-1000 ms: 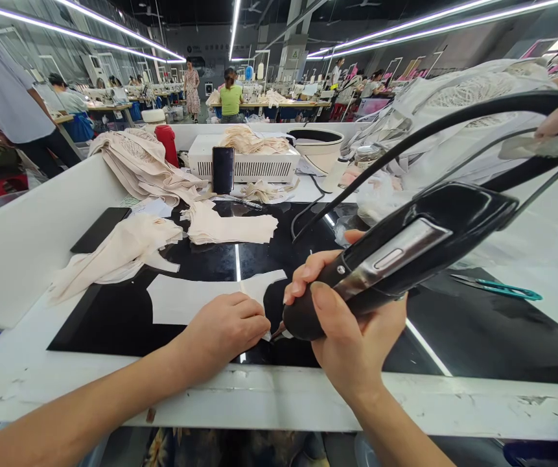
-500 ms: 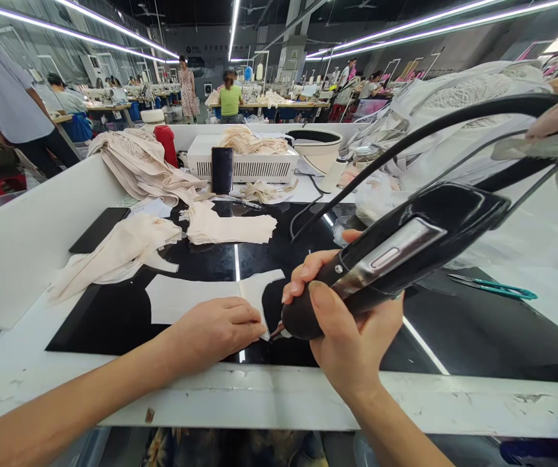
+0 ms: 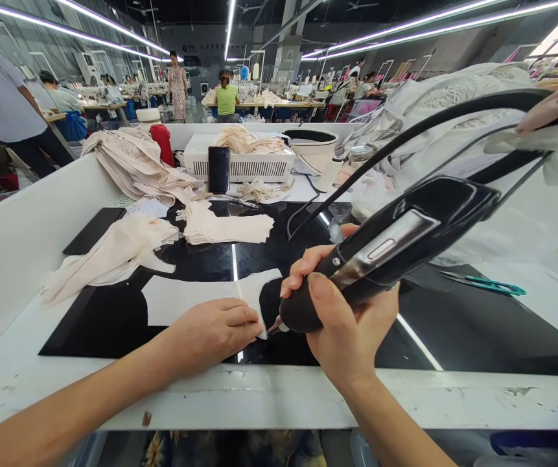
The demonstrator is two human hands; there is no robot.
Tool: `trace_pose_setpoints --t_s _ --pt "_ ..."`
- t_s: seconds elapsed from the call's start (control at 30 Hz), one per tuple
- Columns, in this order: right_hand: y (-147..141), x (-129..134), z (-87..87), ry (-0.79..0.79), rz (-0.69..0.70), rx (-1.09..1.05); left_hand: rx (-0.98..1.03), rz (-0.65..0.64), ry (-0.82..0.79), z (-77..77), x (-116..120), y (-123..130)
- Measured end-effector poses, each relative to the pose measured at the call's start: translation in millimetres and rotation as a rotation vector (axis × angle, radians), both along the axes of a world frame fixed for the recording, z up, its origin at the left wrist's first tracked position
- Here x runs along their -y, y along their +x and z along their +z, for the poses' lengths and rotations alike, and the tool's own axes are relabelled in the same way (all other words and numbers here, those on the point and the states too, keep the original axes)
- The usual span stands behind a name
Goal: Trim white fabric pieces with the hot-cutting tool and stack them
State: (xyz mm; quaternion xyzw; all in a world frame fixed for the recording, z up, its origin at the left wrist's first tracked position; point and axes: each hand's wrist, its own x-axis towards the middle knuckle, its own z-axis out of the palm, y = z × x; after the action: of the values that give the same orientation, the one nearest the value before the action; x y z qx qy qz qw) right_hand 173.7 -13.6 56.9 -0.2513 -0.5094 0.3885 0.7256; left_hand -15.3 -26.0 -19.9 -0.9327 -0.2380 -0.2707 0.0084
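Note:
My right hand (image 3: 351,318) is wrapped around a black corded handheld tool (image 3: 380,246) with a silver side panel. The tool slants down to the left, and its thin metal tip is at the near right corner of a white fabric piece (image 3: 186,298). That piece lies flat on the black mat (image 3: 104,324), with a seam-like line across it near its right end. My left hand (image 3: 230,324) presses this right end with bent fingers held together, the fingertips close beside the tip. Whether the tip touches the cloth I cannot tell.
Stacked cream fabric pieces (image 3: 230,227) and a crumpled cloth pile (image 3: 113,253) lie behind. A phone (image 3: 219,170) leans against a white vented box (image 3: 254,165). Teal thread snips (image 3: 485,283) rest at right. The tool's black cable (image 3: 429,126) arches to the upper right. White walls edge the table.
The whole view has shifted slightly to the left. My hands, the tool and the fabric piece keep nearly the same places relative to one another.

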Motion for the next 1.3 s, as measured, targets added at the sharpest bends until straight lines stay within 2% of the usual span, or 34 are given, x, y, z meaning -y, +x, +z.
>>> trace_pose_setpoints --t_s 0.37,0.83,1.13,1.3 --pt "-2 1 2.2 -0.003 0.007 -0.007 0.020 0.019 0.013 11.5 3 2" --pt "-6 -1 -1.8 0.002 -0.009 0.013 0.042 0.010 0.019 12.2 3 2" --pt "-1 7 0.6 -0.089 0.014 0.048 0.109 0.039 -0.105 20.1 5 -4" --pt "5 5 5.7 -0.024 0.014 0.012 0.066 0.006 -0.193 23.4 14 -8"
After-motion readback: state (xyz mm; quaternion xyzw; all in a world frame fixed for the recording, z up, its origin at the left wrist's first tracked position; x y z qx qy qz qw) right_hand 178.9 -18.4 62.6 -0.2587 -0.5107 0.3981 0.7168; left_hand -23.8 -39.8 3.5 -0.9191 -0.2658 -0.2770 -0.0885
